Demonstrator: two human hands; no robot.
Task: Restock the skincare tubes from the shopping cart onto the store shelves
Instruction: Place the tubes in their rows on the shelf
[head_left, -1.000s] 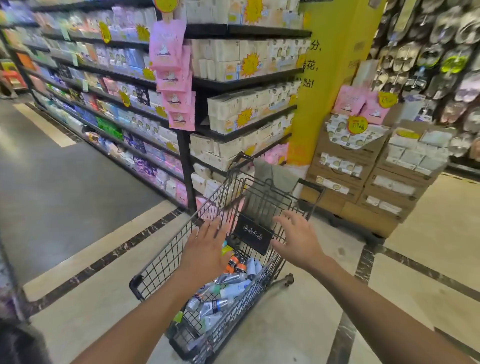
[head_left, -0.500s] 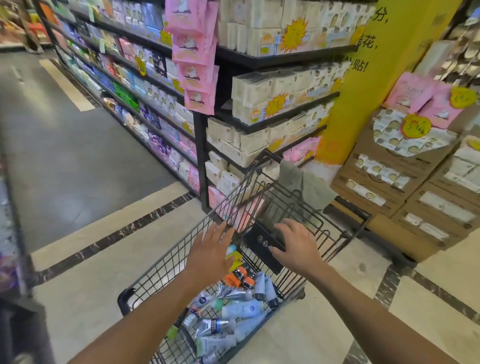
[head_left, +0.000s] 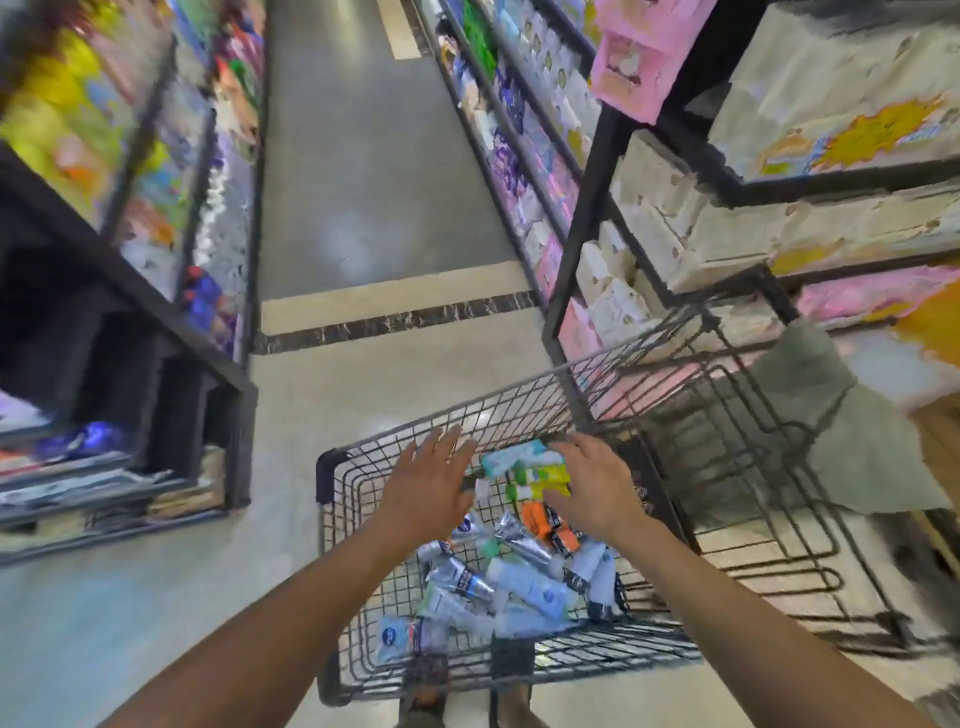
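Observation:
A black wire shopping cart (head_left: 328, 470) stands in front of me with a heap of skincare tubes (head_left: 522, 584) in its basket: white, blue, silver and orange ones. A light-blue tube (head_left: 511, 456) and a yellow-green tube (head_left: 545, 475) lie on top at the far end. My left hand (head_left: 428, 491) hovers flat over the basket, fingers spread, holding nothing. My right hand (head_left: 597, 486) is spread over the far tubes, its fingertips at the light-blue and yellow-green ones, with no clear grip. The view is motion-blurred.
Black store shelves with cream and pink boxes (head_left: 670, 228) rise close on the right, just past the cart. Another shelf unit (head_left: 171, 218) of colourful goods lines the left. A grey aisle floor (head_left: 363, 182) runs ahead between them. A grey cloth (head_left: 836, 441) hangs at the cart's right end.
My view has swung left and down, now facing along the aisle. Both hands have moved from the cart's folding flap to over the tubes in the basket.

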